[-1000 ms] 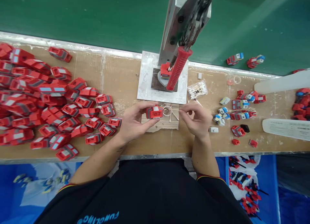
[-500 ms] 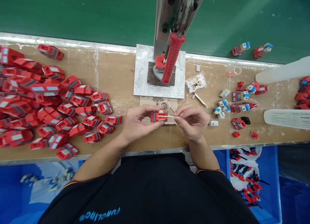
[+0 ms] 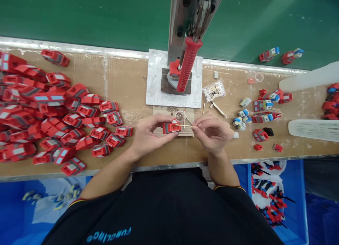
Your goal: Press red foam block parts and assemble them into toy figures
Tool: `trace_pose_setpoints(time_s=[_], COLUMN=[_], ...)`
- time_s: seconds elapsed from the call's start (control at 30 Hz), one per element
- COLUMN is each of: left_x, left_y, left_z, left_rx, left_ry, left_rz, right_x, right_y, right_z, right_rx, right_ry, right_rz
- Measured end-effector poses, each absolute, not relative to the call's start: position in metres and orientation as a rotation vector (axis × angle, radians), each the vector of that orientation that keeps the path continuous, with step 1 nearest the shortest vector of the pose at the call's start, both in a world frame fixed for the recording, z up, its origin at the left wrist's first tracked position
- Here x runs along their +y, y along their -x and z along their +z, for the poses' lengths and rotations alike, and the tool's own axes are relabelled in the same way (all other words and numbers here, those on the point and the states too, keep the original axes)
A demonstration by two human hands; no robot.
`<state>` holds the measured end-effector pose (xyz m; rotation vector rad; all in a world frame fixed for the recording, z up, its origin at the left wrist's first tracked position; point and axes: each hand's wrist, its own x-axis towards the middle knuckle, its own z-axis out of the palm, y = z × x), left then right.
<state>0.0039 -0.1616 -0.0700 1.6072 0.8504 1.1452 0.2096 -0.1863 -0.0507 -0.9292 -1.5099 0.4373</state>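
Between the thumb and fingers of my left hand [image 3: 149, 135] is a red toy vehicle body [image 3: 171, 127] with a grey band, its hollow side facing up. My right hand [image 3: 213, 132] pinches a thin wooden stick [image 3: 186, 125], whose left tip reaches the toy's right part; whether it touches is too small to tell. Just beyond the toy stands a small clear cup [image 3: 180, 115] on a piece of cardboard [image 3: 162, 111], with another stick leaning from it. A bag of cotton swabs [image 3: 214, 90] lies beyond my right hand.
A hand press with a red handle [image 3: 189, 65] stands on a metal plate [image 3: 156, 79] ahead. Many red vehicle bodies [image 3: 53, 96] are heaped left. Small white-and-blue blocks [image 3: 241, 119] and partly assembled toys [image 3: 265, 104] lie right. Blue bins [image 3: 296, 195] sit below the table edge.
The toy in my left hand has shifted slightly left. My right hand has moved a little right, and the stick's tip has drawn back toward the toy's right end.
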Motion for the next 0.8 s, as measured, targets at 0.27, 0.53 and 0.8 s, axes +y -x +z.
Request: trace_pose_setpoints(time_s=[0.27,0.53,0.8], left_x=[-0.154,-0.150,-0.150], left_y=[0.003,0.007,0.007], left_z=[-0.070,-0.072,-0.072], left_rx=[0.887,0.977,0.961], left_ry=[-1.711,-1.685,-1.709], left_rz=[1.196,1.124,1.081], right_x=[-0.183,-0.168,-0.179], right_y=[-0.228,-0.231,-0.232], right_z=[-0.054,-0.075,-0.057], right_rx=[-1.450,-1.896,-1.540], right_ry=[1.013,1.296,1.096], right_rz=[0.471,0.550,0.562])
